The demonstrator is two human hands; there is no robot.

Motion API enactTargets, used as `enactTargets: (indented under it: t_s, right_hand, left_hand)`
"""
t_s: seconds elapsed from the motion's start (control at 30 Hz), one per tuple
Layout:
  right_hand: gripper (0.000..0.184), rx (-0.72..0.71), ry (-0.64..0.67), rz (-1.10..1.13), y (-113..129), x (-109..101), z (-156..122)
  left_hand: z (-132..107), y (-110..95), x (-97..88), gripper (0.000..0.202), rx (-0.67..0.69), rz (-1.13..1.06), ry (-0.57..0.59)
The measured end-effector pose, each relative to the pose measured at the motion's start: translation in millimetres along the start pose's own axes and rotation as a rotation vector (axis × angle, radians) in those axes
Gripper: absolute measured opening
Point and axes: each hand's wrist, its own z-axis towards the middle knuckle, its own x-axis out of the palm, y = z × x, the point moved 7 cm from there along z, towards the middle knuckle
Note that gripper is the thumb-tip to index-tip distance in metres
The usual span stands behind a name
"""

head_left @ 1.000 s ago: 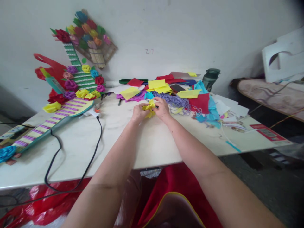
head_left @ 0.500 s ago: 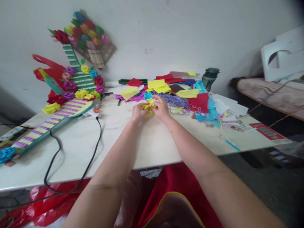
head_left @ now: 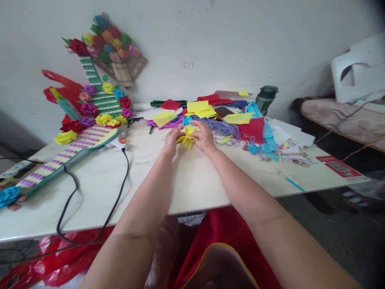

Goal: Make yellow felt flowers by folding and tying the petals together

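Between my two hands is a yellow paper flower (head_left: 187,138), its pointed petals spread, held just above the white table (head_left: 198,180). My left hand (head_left: 172,140) grips the flower's left side with its fingertips. On the other side, the thumb and fingers of my right hand (head_left: 204,136) pinch its right edge. Just behind the hands lie a tangle of purple yarn (head_left: 221,127) and sheets of yellow paper (head_left: 197,106).
Red paper (head_left: 252,130), light blue paper (head_left: 268,138) and a dark green bottle (head_left: 266,100) are at the back right. On the left stand a flower-trimmed striped board (head_left: 72,148) and a white glue gun (head_left: 117,143), its black cord (head_left: 124,180) trailing over the front edge.
The yellow flower has turned so its petals show more openly. My left hand has shifted slightly left, and the gap between my hands has widened.
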Motion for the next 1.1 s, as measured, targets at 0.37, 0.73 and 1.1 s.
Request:
enactTargets:
  t_s: [0.37, 0.73, 1.1]
  right_hand:
    - [0.018, -0.115, 0.013, -0.046, 7, 9, -1]
    - [0.015, -0.148, -0.014, -0.070, 4, 11, -2]
    - [0.010, -0.118, 0.040, -0.098, -1, 14, -1]
  left_hand:
    - [4, 4, -6.3, 0.022, -0.005, 0.159, -0.020]
    - [5, 2, -4.3, 0.017, 0.074, 0.108, -0.052]
    - [2, -4, -2.0, 0.015, 0.135, 0.131, -0.053]
